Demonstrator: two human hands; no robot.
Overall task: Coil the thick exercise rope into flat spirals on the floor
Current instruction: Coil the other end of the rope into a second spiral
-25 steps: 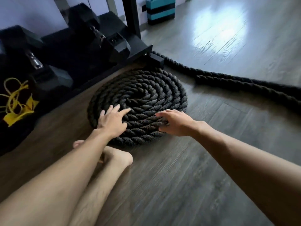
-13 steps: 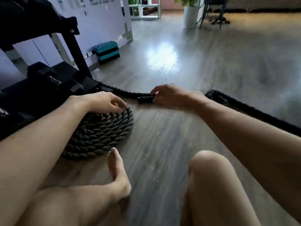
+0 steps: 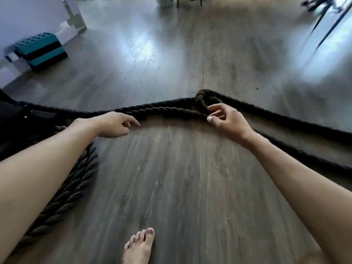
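The thick black exercise rope [image 3: 167,109] runs in a doubled line across the wood floor from the left to a bend [image 3: 202,98] near the middle, then trails off to the right. My right hand [image 3: 224,121] pinches the rope at that bend with thumb and fingers. My left hand [image 3: 114,124] hovers just in front of the rope, fingers loosely extended and holding nothing. The flat coiled spiral [image 3: 76,180] lies at the lower left, mostly hidden under my left forearm.
A teal and black block [image 3: 41,50] stands by the wall at the far left. A dark rack base [image 3: 13,119] sits at the left edge. My bare foot [image 3: 140,246] rests on the floor at the bottom. Stand legs [image 3: 323,20] show at the top right.
The view has swung right, away from the coil. My left hand left the coil and moved out to the loose rope. My right hand shifted further right along the rope to its bend.
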